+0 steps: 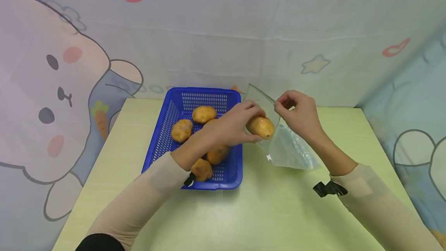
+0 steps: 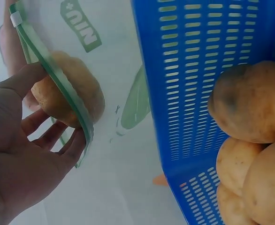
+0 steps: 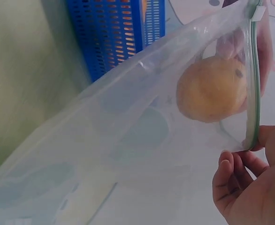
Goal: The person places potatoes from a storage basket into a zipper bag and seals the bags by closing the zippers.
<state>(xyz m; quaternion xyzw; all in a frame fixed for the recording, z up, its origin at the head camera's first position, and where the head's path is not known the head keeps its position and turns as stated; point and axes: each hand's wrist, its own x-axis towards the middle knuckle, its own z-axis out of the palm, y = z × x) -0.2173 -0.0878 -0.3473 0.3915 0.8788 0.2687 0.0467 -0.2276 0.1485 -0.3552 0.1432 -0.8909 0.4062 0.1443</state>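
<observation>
My left hand (image 1: pixel 242 123) grips a yellow-brown potato (image 1: pixel 260 128) at the mouth of a clear zip bag (image 1: pixel 294 150). In the right wrist view this potato (image 3: pixel 212 89) shows through the plastic, just inside the green-edged opening. My right hand (image 1: pixel 299 111) pinches the bag's rim between thumb and fingers and holds the mouth apart. A white slider (image 3: pixel 258 13) sits at one end of the zip, and the bag's lower part slopes down toward the table. Left of the bag, a blue basket (image 1: pixel 239 167) holds several potatoes, some hidden under my left forearm.
The basket stands on a pale green table (image 1: pixel 275 212), close to its back edge. Behind the table hangs a light cloth (image 1: pixel 216 30) printed with cartoon figures. A black strap (image 1: pixel 329 189) is at my right wrist.
</observation>
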